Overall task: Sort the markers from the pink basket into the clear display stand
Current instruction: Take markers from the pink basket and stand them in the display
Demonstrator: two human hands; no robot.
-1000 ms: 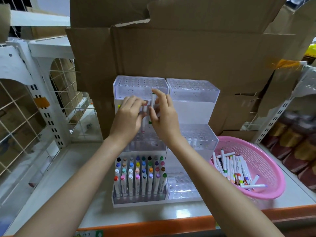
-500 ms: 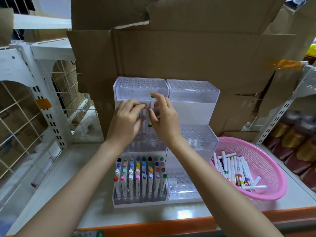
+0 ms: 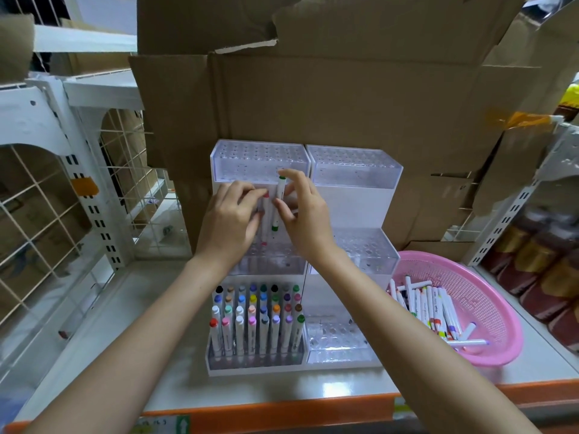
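Left hand (image 3: 232, 220) pinches a pink marker (image 3: 265, 214), right hand (image 3: 308, 219) a green marker (image 3: 279, 202). Below them one stand (image 3: 354, 183) tier (image 3: 255, 359) is full; the basket (image 3: 501, 308) to their right holds many more.

Light was soft and even, with one glare patch on the shelf (image 3: 344, 389). Edges bowed fisheye-style, and the bottles (image 3: 532, 277) at right looked smeary.

Two slim, smooth arms show, the left forearm (image 3: 141, 333) and the right forearm (image 3: 391, 324), both bare from the lower edge of view to the wrists; the left grip (image 3: 230, 219) and right grip (image 3: 305, 220) are bare too, with slender fingers
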